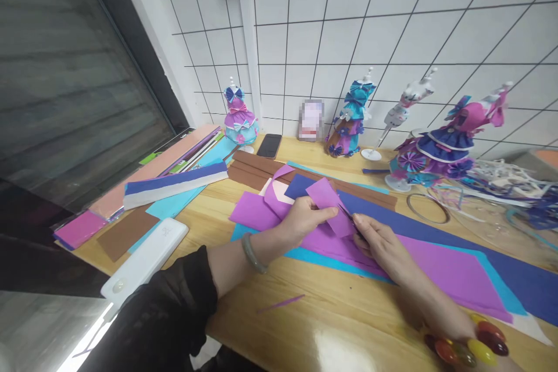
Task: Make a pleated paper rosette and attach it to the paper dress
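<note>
Sheet (pixel 323 194), purple: pinched in my left hand (pixel 303 221), steadied against probable scissors (pixel 346 214) gripped in my right hand (pixel 378 243); layered sheets (pixel 453 270) beneath.

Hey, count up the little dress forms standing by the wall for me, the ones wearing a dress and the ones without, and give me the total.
Dressed forms: 3
Undressed form: 1
Total: 4
</note>
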Demonstrator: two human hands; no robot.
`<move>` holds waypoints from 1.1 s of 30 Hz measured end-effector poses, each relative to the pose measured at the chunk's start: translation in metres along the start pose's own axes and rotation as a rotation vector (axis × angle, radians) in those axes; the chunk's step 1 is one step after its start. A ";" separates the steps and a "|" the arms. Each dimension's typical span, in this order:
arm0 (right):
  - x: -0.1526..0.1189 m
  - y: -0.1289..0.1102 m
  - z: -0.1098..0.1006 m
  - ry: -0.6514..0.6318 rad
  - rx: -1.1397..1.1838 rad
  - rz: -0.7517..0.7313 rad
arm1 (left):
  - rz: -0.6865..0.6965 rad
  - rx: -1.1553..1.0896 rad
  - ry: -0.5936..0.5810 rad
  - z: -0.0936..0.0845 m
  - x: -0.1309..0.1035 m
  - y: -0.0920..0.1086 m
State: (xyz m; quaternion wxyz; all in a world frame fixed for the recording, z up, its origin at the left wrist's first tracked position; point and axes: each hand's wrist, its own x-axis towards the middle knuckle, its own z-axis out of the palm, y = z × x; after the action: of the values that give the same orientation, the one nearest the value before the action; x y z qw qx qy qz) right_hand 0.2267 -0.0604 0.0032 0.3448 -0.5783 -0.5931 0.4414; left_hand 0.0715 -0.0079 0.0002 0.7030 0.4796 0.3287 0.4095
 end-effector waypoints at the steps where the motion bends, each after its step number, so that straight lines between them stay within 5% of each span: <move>1: 0.000 0.000 0.000 0.003 -0.002 -0.002 | 0.004 0.012 0.000 0.000 0.000 0.000; 33: 0.001 0.003 0.000 0.028 -0.026 -0.039 | -0.025 -0.081 -0.037 0.001 -0.001 -0.004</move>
State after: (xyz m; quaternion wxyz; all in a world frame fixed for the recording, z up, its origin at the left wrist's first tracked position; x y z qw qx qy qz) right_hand 0.2278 -0.0600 0.0008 0.3540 -0.5773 -0.6051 0.4187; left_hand 0.0724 -0.0100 -0.0027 0.7329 0.4540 0.3047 0.4048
